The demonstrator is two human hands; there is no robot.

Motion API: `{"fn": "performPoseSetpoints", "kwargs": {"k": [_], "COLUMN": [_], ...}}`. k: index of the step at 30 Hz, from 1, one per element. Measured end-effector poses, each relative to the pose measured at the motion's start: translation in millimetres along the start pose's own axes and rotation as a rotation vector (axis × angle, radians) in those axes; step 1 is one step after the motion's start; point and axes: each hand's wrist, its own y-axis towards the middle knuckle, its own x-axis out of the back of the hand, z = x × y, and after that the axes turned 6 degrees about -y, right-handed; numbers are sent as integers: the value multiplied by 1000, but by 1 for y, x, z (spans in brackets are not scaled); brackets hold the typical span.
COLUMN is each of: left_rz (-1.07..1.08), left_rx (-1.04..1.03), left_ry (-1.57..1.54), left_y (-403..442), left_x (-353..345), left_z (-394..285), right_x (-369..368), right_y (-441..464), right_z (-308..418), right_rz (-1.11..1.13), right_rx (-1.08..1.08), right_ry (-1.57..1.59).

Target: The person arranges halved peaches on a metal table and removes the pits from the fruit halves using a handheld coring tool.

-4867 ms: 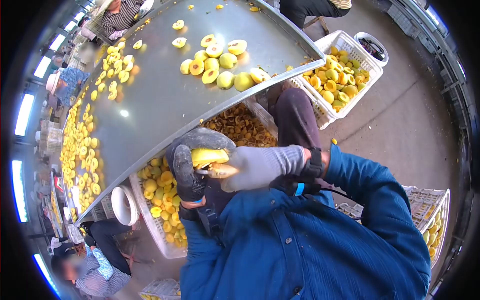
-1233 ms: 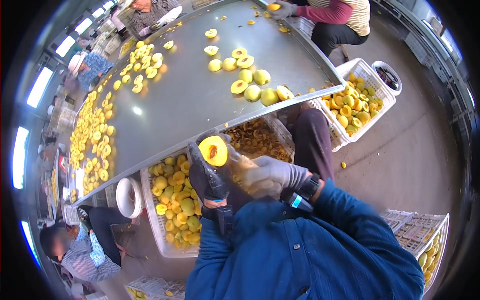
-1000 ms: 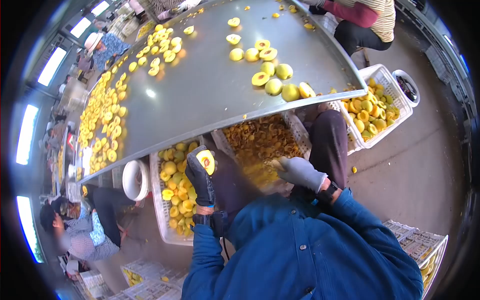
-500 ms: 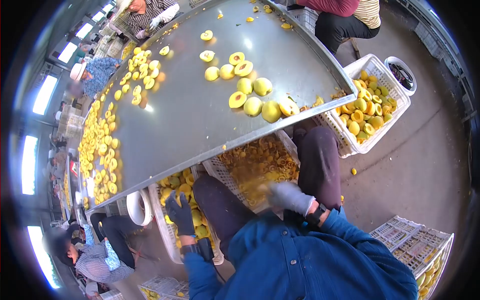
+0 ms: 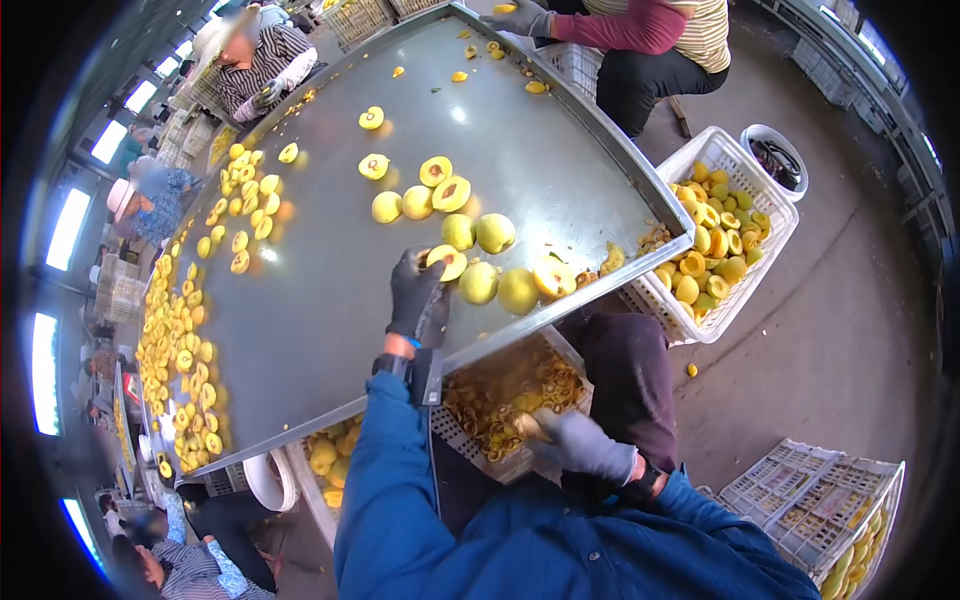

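Observation:
My left hand (image 5: 418,295), in a dark glove, reaches over the metal table (image 5: 330,290). Its fingers close on the left edge of a halved yellow peach (image 5: 447,262), cut face up. Right beside it sit whole peaches (image 5: 478,283) and another cut half (image 5: 553,277). My right hand (image 5: 592,447), in a grey glove, is closed low in front of my lap. A short tan object (image 5: 530,426) sticks out of its fingers, too blurred to name. Below that hand, a crate (image 5: 470,432) holds peach scraps.
A white crate (image 5: 722,318) of peach halves stands right of the table, with a white bucket (image 5: 790,180) behind. Many halves (image 5: 180,350) line the table's left side. Stacked crates (image 5: 790,490) stand at lower right. Co-workers sit around the table, one at the far edge (image 5: 640,35).
My left hand has risen from the peach crate under the table's edge to the peach half on top. My right hand stays low over the scraps. The view has shifted slightly.

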Motion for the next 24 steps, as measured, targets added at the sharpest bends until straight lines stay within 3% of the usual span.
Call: {"fn": "performPoseSetpoints", "kwargs": {"k": [1, 3, 6, 8, 9, 10, 12, 13, 15, 16, 19, 24], "left_rz": [-4, 14, 42, 38, -49, -141, -312, -386, -438, -413, -332, -290], "left_rx": [111, 109, 91, 67, 88, 103, -33, -173, -240, -178, -56, 19], "left_ry": [-214, -286, -264, -177, -275, -372, -269, -69, 187, 239, 83, -549], "left_y": [-9, -42, -98, -138, -158, -176, -211, -230, -248, -255, -250, -239], "left_x": [6, 21, 31, 30, 24, 17, 11, 4, 6, 12, 31, 30], "left_z": [-10, -43, -98, -120, -138, -158, -152, -119, -120, -128, -166, -214], "right_x": [11, 20, 44, 20, 10, 22, 16, 9, -7, -11, 2, 9], "right_y": [5, 28, 62, 83, 87, 74, 60, 56, 43, 37, 19, 5], "right_z": [7, 11, 48, 63, 68, 84, 109, 112, 112, 112, 108, 118], "right_rz": [-146, -417, -594, -466, -388, -94, 56, 104, -204, -351, -183, -206], "right_rx": [72, 163, 52, 46, 43, -159, -237, -247, 34, 177, 243, 307], "right_ry": [43, 90, 210, 722, 974, 1065, 1203, 1209, 779, 560, -308, -429]}}
